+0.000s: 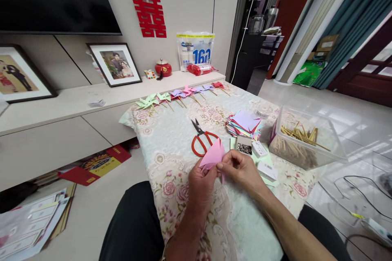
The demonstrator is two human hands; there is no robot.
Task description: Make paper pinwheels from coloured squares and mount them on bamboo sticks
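Observation:
Both my hands meet over the flowered tablecloth [171, 142] and pinch a folded pink paper [212, 155]. My left hand [199, 185] grips its lower edge with closed fingers. My right hand [240, 169] pinches the paper's right side. Just beyond the paper lie red-handled scissors [200, 138]. A small open box of metal pins [244, 146] sits to the right of the paper.
A stack of coloured paper squares [244, 124] and a clear tub of wooden sticks [303, 138] stand at the right. Several finished paper pinwheels [180, 96] line the table's far edge. A low cabinet [61, 130] with framed photos runs along the left; papers lie on the floor.

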